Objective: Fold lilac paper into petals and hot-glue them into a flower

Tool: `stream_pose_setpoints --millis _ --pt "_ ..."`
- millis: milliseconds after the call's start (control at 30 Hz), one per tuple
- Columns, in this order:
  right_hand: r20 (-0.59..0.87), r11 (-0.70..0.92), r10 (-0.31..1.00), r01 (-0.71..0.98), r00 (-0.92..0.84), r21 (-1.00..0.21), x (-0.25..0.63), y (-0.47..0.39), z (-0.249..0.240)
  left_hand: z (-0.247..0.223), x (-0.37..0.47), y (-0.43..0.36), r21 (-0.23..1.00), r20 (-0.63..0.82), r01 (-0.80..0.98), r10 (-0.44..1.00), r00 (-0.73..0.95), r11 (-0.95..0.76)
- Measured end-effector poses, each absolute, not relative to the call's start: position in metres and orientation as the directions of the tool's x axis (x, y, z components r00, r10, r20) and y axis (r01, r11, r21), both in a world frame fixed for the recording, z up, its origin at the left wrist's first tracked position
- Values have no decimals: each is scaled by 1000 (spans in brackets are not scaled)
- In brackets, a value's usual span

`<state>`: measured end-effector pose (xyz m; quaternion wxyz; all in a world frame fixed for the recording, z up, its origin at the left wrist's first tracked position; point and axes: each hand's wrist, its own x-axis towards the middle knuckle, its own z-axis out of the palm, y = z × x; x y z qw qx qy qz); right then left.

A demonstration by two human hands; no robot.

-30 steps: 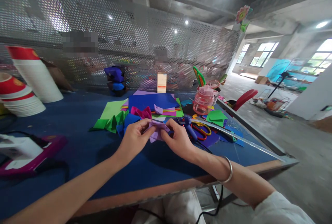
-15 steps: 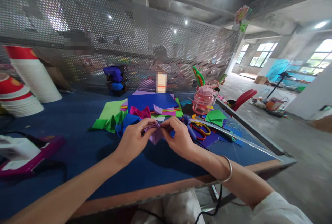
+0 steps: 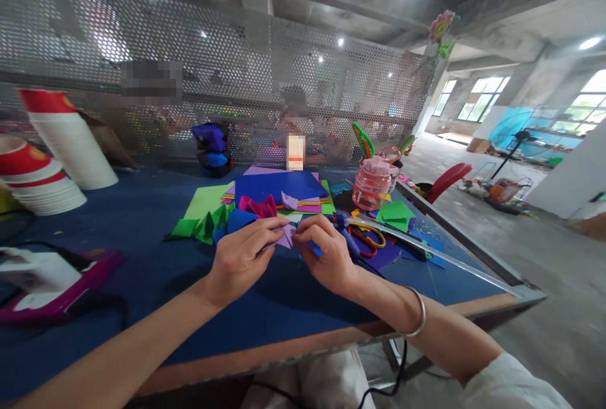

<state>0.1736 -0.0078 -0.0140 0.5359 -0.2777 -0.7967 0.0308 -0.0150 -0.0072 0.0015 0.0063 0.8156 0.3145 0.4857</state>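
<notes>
Between my hands, just above the table, is a small folded piece of light purple paper (image 3: 285, 237). My left hand (image 3: 245, 256) pinches its left side, fingers over the top and thumb hidden behind them. On the right edge, my right hand (image 3: 326, 250) grips it between thumb and curled fingers. Behind my hands lie folded papers in magenta (image 3: 258, 206), green (image 3: 207, 225) and blue (image 3: 239, 222). Another small light purple folded piece (image 3: 289, 200) rests on the stack of coloured paper sheets (image 3: 279, 185).
Scissors (image 3: 374, 235), a blue glue gun (image 3: 348, 232) and a long clear stick (image 3: 440, 251) lie to the right, near a pink jar (image 3: 372, 187). Paper cups (image 3: 71, 144) and a purple power strip (image 3: 95, 276) stand left. A perforated metal screen (image 3: 227, 68) rises behind.
The light purple paper has been turned, so a flatter pointed face now shows between my hands. My left fingers have straightened and lie over its top edge. My right hand stays nearly in place.
</notes>
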Motion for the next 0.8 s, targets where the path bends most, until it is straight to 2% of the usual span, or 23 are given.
stream_pose_setpoints --millis 267,400,500,600,700,800 --pt "859 859 435 411 -270 -306 175 -5 -16 -4 -14 -4 351 779 508 546 308 -787" --pt "847 855 456 399 -272 -332 175 -5 -15 -2 -12 -3 445 757 479 604 250 -756" --pt "801 828 538 340 -263 -445 174 -5 -13 3 -9 -1 599 668 427 716 201 -678" --pt "674 707 706 275 -215 -652 170 -3 -14 5 -8 3 744 516 362 827 222 -561" --pt "501 536 840 174 -207 -826 169 2 -16 4 -8 8 816 424 317 874 238 -483" --pt "412 445 881 112 -233 -889 170 6 -18 2 -7 11 875 348 258 903 253 -410"
